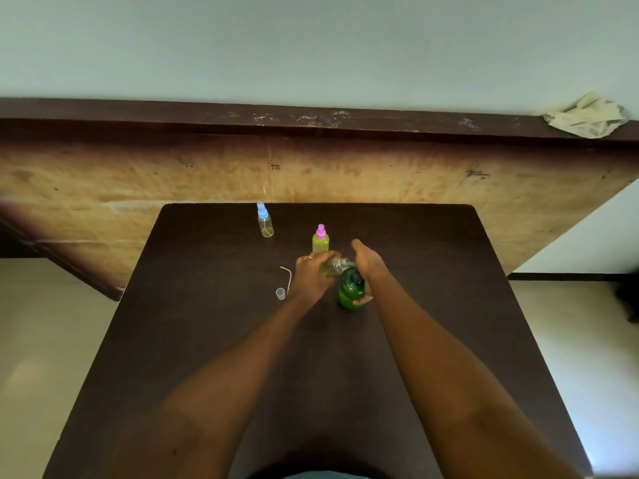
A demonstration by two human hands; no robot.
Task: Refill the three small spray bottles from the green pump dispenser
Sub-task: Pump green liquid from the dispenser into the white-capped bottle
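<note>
Dark table [432, 340] seen from the head view, both forearms reaching in from the near edge.

- Green pump dispenser [350, 295] is stood upright around mid-table, just right of centre. It is grasped by the right hand [367, 266]: the palm is laid over the pump head and the thumb is curled round the near side of the body.
- Small clear bottle [332, 266], uncapped, is gripped by the left hand [311, 275] and held tilted, with its mouth brought up against the pump spout. A little pale yellow liquid can be seen inside. A ring [307, 258] is worn on one left finger.
- Pink-capped spray bottle [320, 240] is stood just beyond the hands, filled with yellow-green liquid.
- Blue-capped spray bottle [265, 221] is placed farther back and to the left, near the far edge, almost empty.
- A thin dip tube [287, 275] and a small clear cap [280, 293] are laid on the table just left of the left hand. Whether the two are joined cannot be told.
- A crumpled cloth [587, 119] is left on the ledge at far right.
</note>
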